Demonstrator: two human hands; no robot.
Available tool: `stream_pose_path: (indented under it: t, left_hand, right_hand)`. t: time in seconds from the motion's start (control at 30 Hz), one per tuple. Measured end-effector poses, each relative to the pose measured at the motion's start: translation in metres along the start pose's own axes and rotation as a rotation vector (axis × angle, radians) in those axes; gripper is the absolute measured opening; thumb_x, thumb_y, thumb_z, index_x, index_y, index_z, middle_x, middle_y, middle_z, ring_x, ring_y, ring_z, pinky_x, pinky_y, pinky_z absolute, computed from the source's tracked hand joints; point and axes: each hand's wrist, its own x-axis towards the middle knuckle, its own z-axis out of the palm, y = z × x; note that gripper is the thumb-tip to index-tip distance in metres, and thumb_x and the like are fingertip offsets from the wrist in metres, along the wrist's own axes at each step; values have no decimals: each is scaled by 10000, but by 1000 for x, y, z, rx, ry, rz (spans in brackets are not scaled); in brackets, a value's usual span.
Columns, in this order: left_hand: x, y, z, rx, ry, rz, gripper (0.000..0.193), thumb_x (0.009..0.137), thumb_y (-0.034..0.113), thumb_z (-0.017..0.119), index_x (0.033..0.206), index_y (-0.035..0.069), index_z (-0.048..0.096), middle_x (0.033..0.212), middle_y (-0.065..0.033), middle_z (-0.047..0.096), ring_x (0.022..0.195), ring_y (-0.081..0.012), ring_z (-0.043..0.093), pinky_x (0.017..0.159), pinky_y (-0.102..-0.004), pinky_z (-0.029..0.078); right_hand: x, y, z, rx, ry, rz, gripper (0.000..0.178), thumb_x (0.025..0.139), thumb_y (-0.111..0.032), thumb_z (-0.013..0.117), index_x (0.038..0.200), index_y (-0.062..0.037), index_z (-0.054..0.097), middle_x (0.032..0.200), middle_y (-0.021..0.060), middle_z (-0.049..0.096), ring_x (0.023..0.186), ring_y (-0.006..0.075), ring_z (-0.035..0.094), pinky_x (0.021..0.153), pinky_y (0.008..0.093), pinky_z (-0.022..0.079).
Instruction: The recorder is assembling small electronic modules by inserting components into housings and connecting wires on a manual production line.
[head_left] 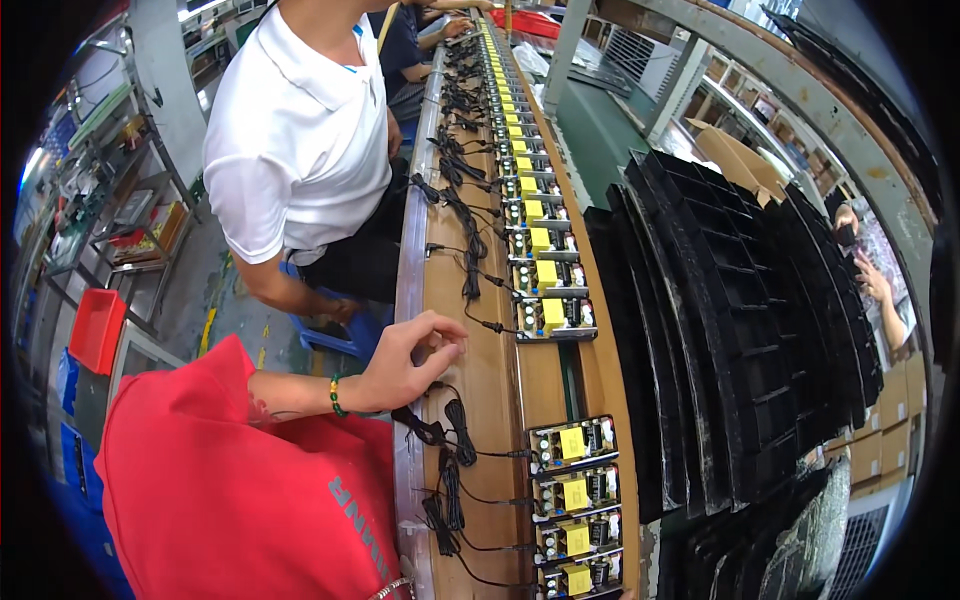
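My left hand, with a green beaded bracelet at the wrist, reaches in from the left over the near side of the wooden-topped line. Its fingers are loosely curled, with a gap to the thumb, and nothing shows between them. Just below it lie bundled black cables. These run right to circuit boards with yellow transformers, such as the board at the head of the near group. Farther up, another board ends the long far row, its cable on the wood. My right hand is not visible.
A person in a white shirt sits at the line's left, with another person beyond. Stacked black trays stand on the right, close to the line's edge. A red bin and shelving are at far left. Another person's hands show far right.
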Motion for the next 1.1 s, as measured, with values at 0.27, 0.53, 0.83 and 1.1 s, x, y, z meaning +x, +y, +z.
stream_pose_path:
  t: [0.27, 0.53, 0.83, 1.1]
  left_hand:
    - [-14, 1, -2, 69, 6, 8, 151, 970, -15, 588, 1114, -35, 628, 971, -53, 667, 855, -77, 626, 757, -214, 498]
    - [-6, -3, 3, 56, -27, -18, 115, 956, 60, 645, 1054, 8, 678, 936, -49, 684, 798, -80, 607, 714, -244, 481]
    - [4, -16, -1, -63, -71, -32, 181, 1001, 10, 576, 1153, -4, 674, 1042, -12, 702, 933, -58, 609, 823, -207, 472]
    - [-4, -13, -4, -90, -77, 2, 183, 998, 14, 593, 1162, -7, 671, 1056, -13, 707, 950, -58, 621, 826, -203, 474]
  right_hand:
    - [110, 7, -60, 560, -1156, 881, 1080, 852, -506, 789, 1590, 41, 222, 1392, 348, 458, 1176, 490, 507, 1043, 606, 376]
    - [129, -12, -80, 1012, -803, 1848, 703, 988, -264, 661, 1598, -92, 356, 1624, 204, 331, 1354, 388, 449, 1087, 499, 406]
    - [93, -27, -74, 1105, -630, 1851, 1141, 613, -287, 931, 1535, 53, 350, 1345, 248, 530, 1156, 450, 558, 976, 451, 475]
    - [108, -2, -74, 1100, -947, 1848, 1089, 593, -201, 941, 1505, 51, 403, 1358, 281, 557, 1216, 440, 589, 1013, 431, 477]
